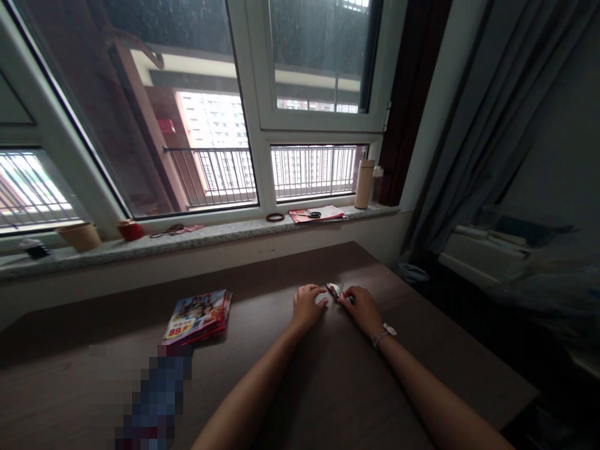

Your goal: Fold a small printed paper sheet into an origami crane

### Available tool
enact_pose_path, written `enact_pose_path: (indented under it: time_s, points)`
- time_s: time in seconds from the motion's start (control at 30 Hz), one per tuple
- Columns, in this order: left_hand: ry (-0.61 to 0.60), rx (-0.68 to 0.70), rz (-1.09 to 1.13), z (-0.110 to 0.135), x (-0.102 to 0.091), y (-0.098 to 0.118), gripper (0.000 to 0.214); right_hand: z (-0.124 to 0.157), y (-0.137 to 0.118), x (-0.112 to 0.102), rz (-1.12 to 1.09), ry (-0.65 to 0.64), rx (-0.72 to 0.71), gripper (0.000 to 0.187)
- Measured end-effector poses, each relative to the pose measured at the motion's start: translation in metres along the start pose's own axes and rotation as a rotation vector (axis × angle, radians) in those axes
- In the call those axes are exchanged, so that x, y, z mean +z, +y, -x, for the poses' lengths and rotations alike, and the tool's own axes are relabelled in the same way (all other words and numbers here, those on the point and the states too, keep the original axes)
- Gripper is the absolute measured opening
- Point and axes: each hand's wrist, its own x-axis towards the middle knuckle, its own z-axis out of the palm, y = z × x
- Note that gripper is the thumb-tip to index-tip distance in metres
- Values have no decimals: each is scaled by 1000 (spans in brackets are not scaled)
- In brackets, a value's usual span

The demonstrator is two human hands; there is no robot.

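Note:
A small piece of what looks like folded printed paper (333, 289), white, red and dark, stands out from the fingertips of my right hand (360, 307). That hand is closed in a pinch on its near end and rests at the table's far right part. My left hand (309, 305) lies just left of the paper, thumb and fingers apart, with nothing in it. To the left on the brown table (262, 362) is a stack of glossy printed leaflets (199, 315), the top one showing a large price.
On the stone windowsill (225, 231) are a tan thermos (364, 184), scissors (313, 214) on red-and-white papers, a bead bracelet (275, 217), a red jar (130, 230) and a brown pot (79, 237). A pixelated patch (157, 400) covers the table's front left. A grey curtain hangs at right.

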Motion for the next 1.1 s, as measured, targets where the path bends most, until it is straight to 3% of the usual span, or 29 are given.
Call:
enact_pose_path:
  time_s: [0.4,0.73,0.87,1.1]
  points:
    - [-68,60,-2,5,-13,-6,31,4,-9,-7,-46,64,-31,22]
    - [-35,78,-3,31,-45,-23,28,0,-62,-14,-77,13,-221,14]
    - [15,15,-30,48,-62,-36,27,-1,-89,-1,-78,-36,-288,13]
    - [102,-132,-134,87,-93,-58,26,12,-126,43,-129,-171,-374,13]
